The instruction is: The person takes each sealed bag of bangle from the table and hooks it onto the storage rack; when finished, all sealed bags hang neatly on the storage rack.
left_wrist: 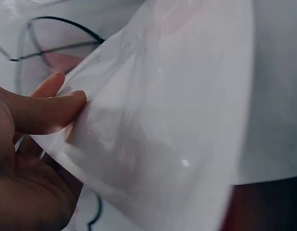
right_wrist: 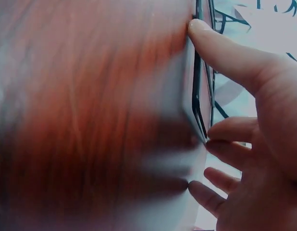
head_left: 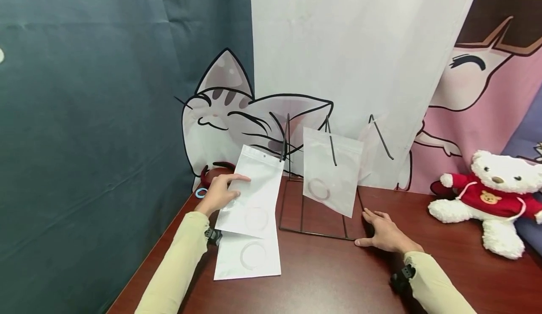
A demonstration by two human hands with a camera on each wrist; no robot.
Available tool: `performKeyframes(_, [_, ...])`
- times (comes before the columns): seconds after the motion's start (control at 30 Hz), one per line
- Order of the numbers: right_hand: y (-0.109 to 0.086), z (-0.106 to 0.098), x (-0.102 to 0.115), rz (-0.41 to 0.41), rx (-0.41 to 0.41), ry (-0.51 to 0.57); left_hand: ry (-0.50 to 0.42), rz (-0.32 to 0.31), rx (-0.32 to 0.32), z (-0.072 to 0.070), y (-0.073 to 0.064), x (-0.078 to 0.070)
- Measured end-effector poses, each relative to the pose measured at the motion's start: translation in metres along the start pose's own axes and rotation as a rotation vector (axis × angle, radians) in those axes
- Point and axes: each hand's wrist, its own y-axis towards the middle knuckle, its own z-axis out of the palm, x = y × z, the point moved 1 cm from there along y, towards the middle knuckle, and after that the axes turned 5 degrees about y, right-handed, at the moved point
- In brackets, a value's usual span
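My left hand (head_left: 222, 194) pinches the left edge of a white-backed zip bag (head_left: 243, 196) between thumb and fingers. A faint ring shows inside this bag, and its holed top lies beside the tip of the left hook. A second zip bag (head_left: 228, 255), also with a ring, shows below and partly behind it; its top is hidden. The black wire rack (head_left: 315, 233) stands on the table with its hooks pointing forward. My right hand (head_left: 385, 231) touches the rack's front right corner, thumb on the front, spread fingers along the side.
A zip bag (head_left: 334, 182) with a pinkish ring hangs on the middle hook, another clear bag (head_left: 371, 152) by the right hook. A dark red object (head_left: 218, 174) and a blue ring (head_left: 201, 192) lie behind my left hand. A white teddy bear (head_left: 495, 201) sits at right.
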Motion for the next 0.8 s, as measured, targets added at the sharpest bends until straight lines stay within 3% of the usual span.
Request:
performKeyframes(0.13, [-0.002, -0.004, -0.006, 0.01, 0.01, 0.034, -0.121, 0.043, 0.02, -0.012, -0.02, -0.016])
performKeyframes(0.3, [0.0, -0.007, -0.007, 0.021, 0.026, 0.045, -0.23, 0.14, 0.086, -0.019, -0.041, -0.035])
performKeyframes(0.6, [0.006, -0.009, -0.004, 0.041, 0.049, 0.047, -0.199, 0.287, 0.186, -0.009, -0.056, -0.063])
performKeyframes(0.8, [0.007, -0.01, -0.004, 0.05, 0.049, 0.02, -0.216, 0.49, 0.157, 0.004, -0.055, -0.085])
